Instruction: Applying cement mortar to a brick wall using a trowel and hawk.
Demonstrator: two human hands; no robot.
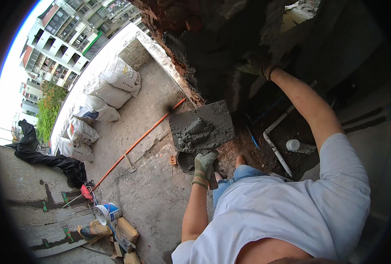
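My left hand (204, 166), in a pale work glove, is closed on what looks like the handle of a mortar board. The square mortar board (224, 115) bears a heap of wet grey mortar (200, 132) and sits just beyond the hand. Under its near edge is a black bucket (185, 162), partly covered by the board and my glove. My right hand (253, 66), gloved too, is stretched out to the dark wall (217, 57) coated with grey mortar. Its fingers look curled, but shadow hides what they hold.
White sacks (123, 75) line the parapet at left. An orange pole (138, 141) lies across the concrete floor. White pipes (274, 147) and a capped pipe stub (293, 145) stand at right. A paint bucket (107, 213) and paper bags (127, 229) are at lower left.
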